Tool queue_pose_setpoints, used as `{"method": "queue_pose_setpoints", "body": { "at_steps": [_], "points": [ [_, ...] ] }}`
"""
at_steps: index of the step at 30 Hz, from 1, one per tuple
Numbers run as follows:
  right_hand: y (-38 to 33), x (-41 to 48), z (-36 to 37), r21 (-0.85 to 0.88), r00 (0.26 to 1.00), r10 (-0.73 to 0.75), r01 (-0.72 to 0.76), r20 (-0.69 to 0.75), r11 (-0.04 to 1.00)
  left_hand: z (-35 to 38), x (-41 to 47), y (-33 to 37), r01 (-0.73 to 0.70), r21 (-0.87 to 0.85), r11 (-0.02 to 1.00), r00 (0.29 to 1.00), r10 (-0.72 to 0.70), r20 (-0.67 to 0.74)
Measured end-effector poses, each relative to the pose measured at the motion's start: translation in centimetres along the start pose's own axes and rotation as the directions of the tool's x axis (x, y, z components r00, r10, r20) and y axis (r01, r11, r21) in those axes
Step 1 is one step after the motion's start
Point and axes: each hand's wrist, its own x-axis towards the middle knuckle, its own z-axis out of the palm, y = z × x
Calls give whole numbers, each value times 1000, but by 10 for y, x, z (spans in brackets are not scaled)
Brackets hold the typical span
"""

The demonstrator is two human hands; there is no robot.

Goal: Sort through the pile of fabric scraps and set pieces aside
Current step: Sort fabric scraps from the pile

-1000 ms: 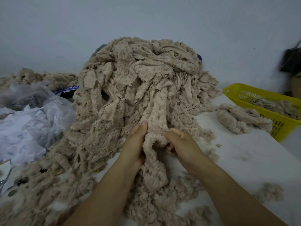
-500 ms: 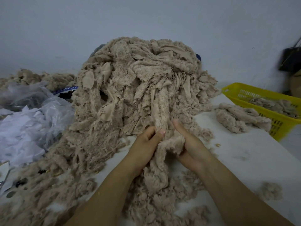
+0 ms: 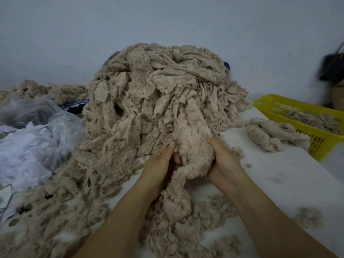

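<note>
Currently: one long fleece strip (image 3: 193, 146), front of the pile (image 3: 149, 99) on the bench (image 3: 279, 174), cupped between left hand (image 3: 160, 164) and right hand (image 3: 225, 164), fingers (image 3: 214, 146) curled round it, seemingly to free it from the tangle. Smaller bundle (image 3: 270, 135) lies right, beside the yellow basket (image 3: 270, 103).

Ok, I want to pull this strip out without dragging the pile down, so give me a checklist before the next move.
1. Left hand and right hand both grip the strip: ok.
2. Strip free of the pile: not ok, its top runs into the tangle.
3. Bare table spot right of the hands: ok.
4. Basket has room: ok.
5. Nothing snagged under the strip: cannot tell.
</note>
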Motion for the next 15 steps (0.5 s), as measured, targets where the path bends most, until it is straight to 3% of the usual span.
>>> {"method": "queue_pose_setpoints", "body": {
  "at_steps": [5,8,12,15],
  "points": [
    [8,-4,3,-58,992,32,-24,126,998,-2,-2,7,278,-226,934,950,-232,209],
    [16,-5,6,-188,986,70,-40,154,981,-5,-2,7,281,-309,908,929,-178,324],
    [19,-6,7,-257,991,12,22,131,966,-7,4,5,179,-539,823,967,-48,249],
    [13,-3,5,-213,999,-40,42,15,976,-17,13,8,130,-775,619,989,-30,143]
  ]
}}
